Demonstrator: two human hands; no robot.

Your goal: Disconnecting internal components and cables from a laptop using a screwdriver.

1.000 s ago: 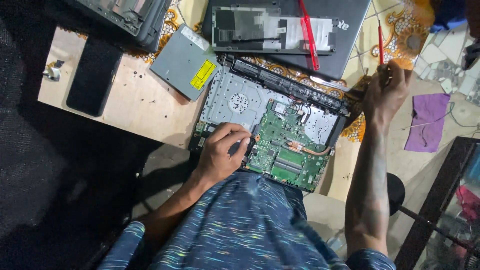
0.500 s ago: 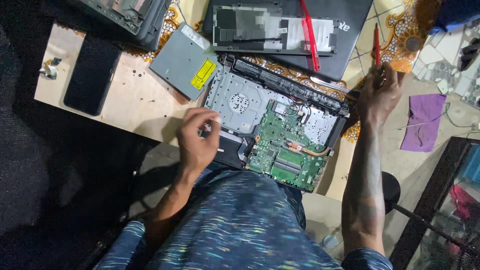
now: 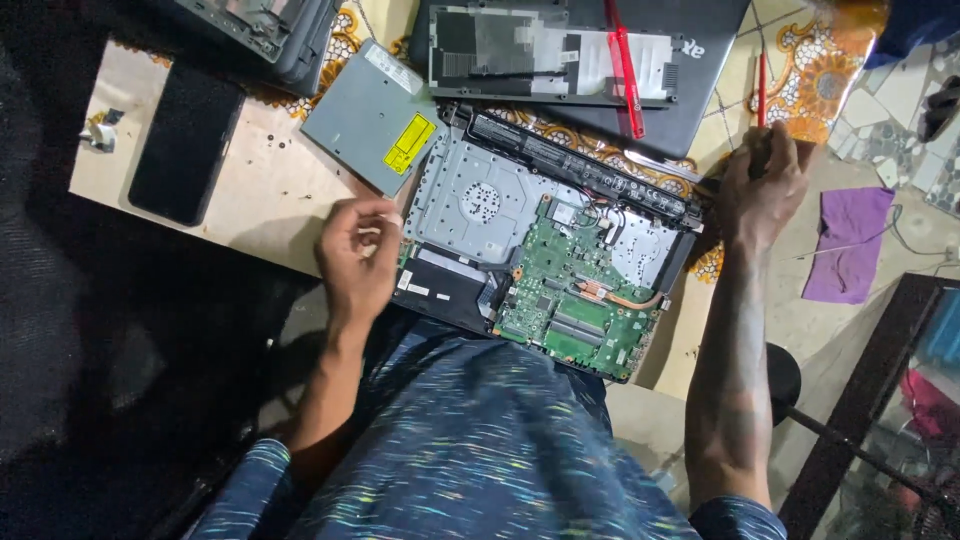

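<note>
Green circuit board (image 3: 580,300) is seen at the centre of the head view, bared inside an opened laptop base (image 3: 545,250) that lies on a pale wooden board (image 3: 270,190). The base is set askew: its long axis runs from upper left to lower right, and its dark hinge bar (image 3: 580,165) is turned away from the person. A copper heat pipe (image 3: 625,298) is seen across the board's right part.

Around it, much is crowded in. A grey optical drive (image 3: 375,115) with a yellow label is laid just beside the base's upper left corner. A black phone (image 3: 185,145) is placed well apart to the left. Behind the hinge bar a dark laptop lid (image 3: 590,60) is spread, with a red pry tool (image 3: 625,65) laid on it. A purple cloth (image 3: 850,245) is seen on the floor to the right.

The left hand (image 3: 355,255) is held at the base's left edge, over the wooden board, fingers curled inward and thumb tucked; whether anything is pinched there cannot be told. The right hand (image 3: 765,185) is clenched around a red-tipped screwdriver (image 3: 761,90) at the base's far right corner; the tool is pointed away from the person, nearly upright in the picture, and the corner beneath is hidden by the fist.
</note>
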